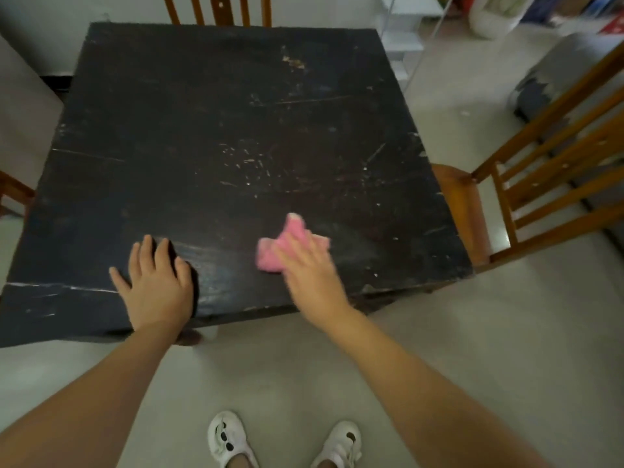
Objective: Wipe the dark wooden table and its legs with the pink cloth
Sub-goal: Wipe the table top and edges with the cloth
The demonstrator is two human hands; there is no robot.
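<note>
Wooden chairs [526, 197] flank the scene, white shoes [229, 437] below, perhaps shelving [403, 35] behind.

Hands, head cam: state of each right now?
Left hand: open, flat on the dark table, holding nothing.
Right hand: open, fingers straight, pressing the pink cloth onto the tabletop; blurred.

Pale concrete floor [439, 332], wooden slat-backed chairs [526, 184] around, white shelf rack [405, 38] beyond.
</note>
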